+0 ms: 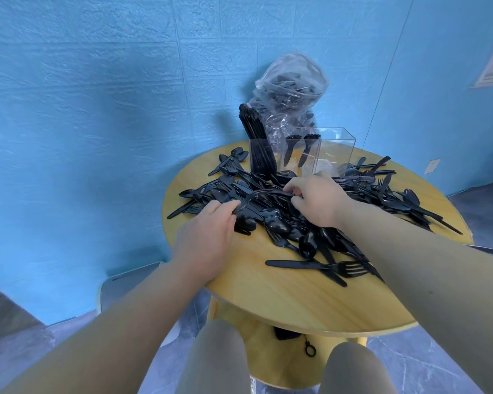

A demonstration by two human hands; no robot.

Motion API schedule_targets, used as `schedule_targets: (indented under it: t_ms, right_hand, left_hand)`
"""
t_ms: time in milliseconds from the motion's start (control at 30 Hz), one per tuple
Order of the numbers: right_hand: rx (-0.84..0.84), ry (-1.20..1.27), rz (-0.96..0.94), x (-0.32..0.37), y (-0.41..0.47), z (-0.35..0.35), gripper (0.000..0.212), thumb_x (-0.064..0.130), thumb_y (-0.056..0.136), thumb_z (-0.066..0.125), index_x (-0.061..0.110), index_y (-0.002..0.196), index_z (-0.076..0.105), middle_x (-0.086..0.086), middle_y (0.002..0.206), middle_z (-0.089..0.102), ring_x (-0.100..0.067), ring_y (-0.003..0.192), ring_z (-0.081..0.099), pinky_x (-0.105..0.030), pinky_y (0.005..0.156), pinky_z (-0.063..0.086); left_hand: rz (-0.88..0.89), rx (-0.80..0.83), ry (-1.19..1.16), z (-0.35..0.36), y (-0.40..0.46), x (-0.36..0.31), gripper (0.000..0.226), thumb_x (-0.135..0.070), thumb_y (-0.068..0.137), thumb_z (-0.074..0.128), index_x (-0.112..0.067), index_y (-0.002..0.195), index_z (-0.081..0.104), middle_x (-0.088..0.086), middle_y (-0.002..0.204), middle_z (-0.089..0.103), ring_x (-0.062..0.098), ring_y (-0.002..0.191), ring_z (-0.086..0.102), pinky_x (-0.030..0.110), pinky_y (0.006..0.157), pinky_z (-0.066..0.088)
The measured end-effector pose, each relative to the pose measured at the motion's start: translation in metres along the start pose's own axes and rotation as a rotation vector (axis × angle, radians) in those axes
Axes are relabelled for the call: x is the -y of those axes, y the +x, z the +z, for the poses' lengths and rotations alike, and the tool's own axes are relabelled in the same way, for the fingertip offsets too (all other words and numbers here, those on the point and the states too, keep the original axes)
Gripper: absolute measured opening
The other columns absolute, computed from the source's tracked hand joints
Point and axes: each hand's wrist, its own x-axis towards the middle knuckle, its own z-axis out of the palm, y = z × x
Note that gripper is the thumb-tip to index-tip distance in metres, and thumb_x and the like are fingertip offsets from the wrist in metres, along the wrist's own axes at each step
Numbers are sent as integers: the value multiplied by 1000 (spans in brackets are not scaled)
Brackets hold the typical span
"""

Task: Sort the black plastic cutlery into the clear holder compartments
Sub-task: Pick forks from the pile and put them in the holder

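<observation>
Both hands (208, 237) (316, 200) seemingly pinch one fork (256, 194) between them.

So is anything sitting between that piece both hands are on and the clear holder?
Only loose cutlery heaped against the clear holder at its base. The piece held by the left hand and right hand can lift over it; the holder's top looks open.

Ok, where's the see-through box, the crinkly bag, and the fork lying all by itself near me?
clear holder (336, 155), head view, on its bare right front wall.
plastic bag (292, 78), head view, on its bulging upper part.
fork (350, 268), head view, on its tines.
</observation>
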Motion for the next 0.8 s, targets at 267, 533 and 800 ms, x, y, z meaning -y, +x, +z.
schedule_targets:
  t_ms: [267,533,800]
  right_hand:
    - [-144,113,-17,1,13,-19,24,8,94,44,19,101,64,1,103,63,-19,100,53,-27,87,42]
    - [-526,353,2,-5,0,-77,25,13,96,49,15,116,64,0,106,56,-13,94,51,-18,84,35]
    - [-465,675,38,0,-17,-57,18,9,91,58,24,82,63,14,76,60,-1,64,53,-5,57,39]
  left_hand:
    - [-3,30,67,-14,24,-6,38,-25,102,26,-26,137,43,-3,116,56,19,97,57,40,79,48]
    - [0,69,55,-33,56,-31,38,-22,102,25,-22,135,44,-3,97,52,17,76,54,34,66,44]
    - [62,71,89,-30,66,-46,39,-26,103,24,-21,135,45,-1,92,55,19,71,54,35,64,45]
